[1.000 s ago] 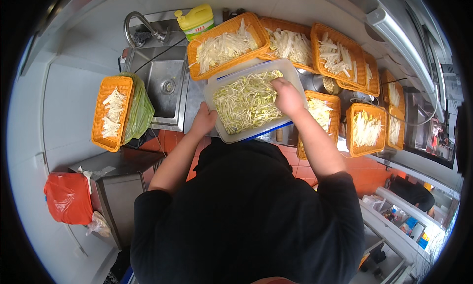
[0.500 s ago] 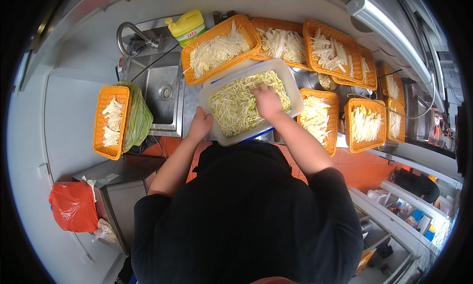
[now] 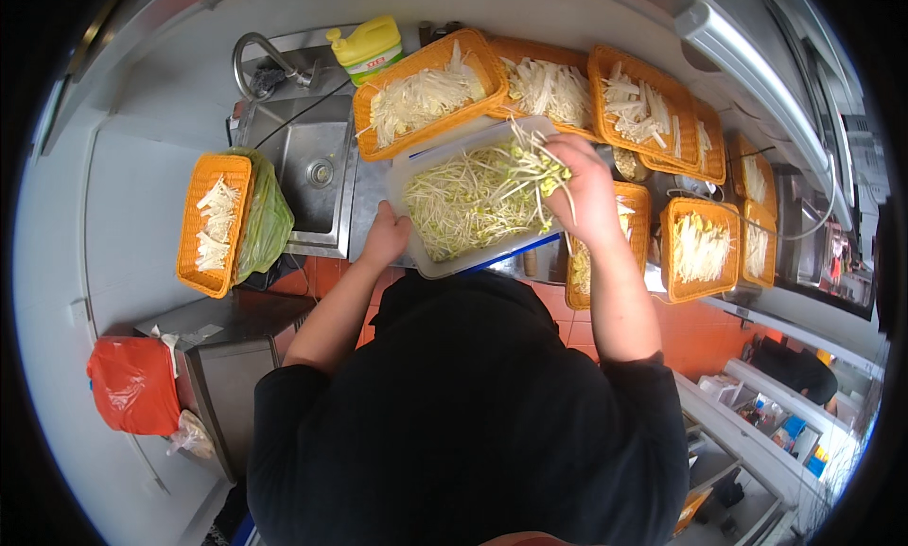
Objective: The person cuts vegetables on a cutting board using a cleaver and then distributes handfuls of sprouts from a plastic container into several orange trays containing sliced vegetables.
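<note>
A translucent white plastic tub (image 3: 435, 270) sits on the counter in front of me, full of green-tipped bean sprouts (image 3: 459, 201). My left hand (image 3: 386, 236) is closed on the tub's left side. Above the tub's right end, my right hand (image 3: 582, 179) grips a loose bunch of sprouts (image 3: 535, 167), whose ends hang out past the fingers. Something blue shows under the tub's front edge. Right behind my right hand and forearm stands an orange wicker basket (image 3: 645, 229), partly hidden, with pale strips in it.
Several more orange baskets of pale strips, such as a back-left one (image 3: 364, 120) and a right one (image 3: 730, 262), line the counter. To the left are a steel sink (image 3: 293, 182), a faucet (image 3: 238, 68), a yellow jug (image 3: 369, 46) and a green plastic bag (image 3: 270, 215).
My right hand has come up out of the tub and moved right, lifting a bunch of sprouts. My left hand stays on the tub's side.
</note>
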`<state>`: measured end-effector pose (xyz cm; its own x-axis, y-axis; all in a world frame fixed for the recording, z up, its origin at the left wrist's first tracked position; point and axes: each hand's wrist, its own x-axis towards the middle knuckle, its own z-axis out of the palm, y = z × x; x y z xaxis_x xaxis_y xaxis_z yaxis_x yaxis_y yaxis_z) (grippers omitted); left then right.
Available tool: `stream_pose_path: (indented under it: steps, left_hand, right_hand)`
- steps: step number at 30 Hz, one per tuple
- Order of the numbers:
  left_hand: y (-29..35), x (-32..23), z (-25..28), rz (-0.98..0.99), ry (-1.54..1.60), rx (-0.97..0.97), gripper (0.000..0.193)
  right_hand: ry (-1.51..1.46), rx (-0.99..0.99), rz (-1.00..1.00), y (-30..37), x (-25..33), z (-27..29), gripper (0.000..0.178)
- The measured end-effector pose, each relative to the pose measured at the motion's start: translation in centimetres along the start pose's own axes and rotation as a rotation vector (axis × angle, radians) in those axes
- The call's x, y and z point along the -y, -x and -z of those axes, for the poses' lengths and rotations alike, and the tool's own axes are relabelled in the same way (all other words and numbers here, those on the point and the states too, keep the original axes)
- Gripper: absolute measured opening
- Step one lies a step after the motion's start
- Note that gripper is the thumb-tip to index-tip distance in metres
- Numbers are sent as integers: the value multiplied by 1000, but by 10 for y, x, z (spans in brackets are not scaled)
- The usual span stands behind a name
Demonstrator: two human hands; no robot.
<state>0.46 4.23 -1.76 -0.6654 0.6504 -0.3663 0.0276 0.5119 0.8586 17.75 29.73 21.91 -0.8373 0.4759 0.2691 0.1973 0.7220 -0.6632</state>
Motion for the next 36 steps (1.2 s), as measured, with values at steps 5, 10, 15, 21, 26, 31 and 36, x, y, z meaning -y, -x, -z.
stream_pose_path:
  steps: [5,10,15,21,26,31,36]
  left_hand:
    - [-1,16,-4,-107,46,-27,29]
    - [-3,13,-4,-36,62,-18,27]
    - [-7,32,-9,-52,174,-1,32]
    - [-12,44,-6,-64,145,10,33]
    - [-6,24,-6,-44,146,12,34]
    - [-5,21,-6,9,96,-17,35]
    - [-4,24,-8,33,199,-7,38]
  right_hand:
    - [-58,-49,21,-5,26,63,32]
    - [-152,-156,-117,45,-4,129,47]
    - [-19,-312,-306,118,-47,149,35]
    - [340,-120,-601,202,-141,102,33]
    - [195,-40,-819,231,-233,56,49]
    - [89,-143,-810,198,-243,55,63]
    - [371,-112,-704,226,-235,53,67]
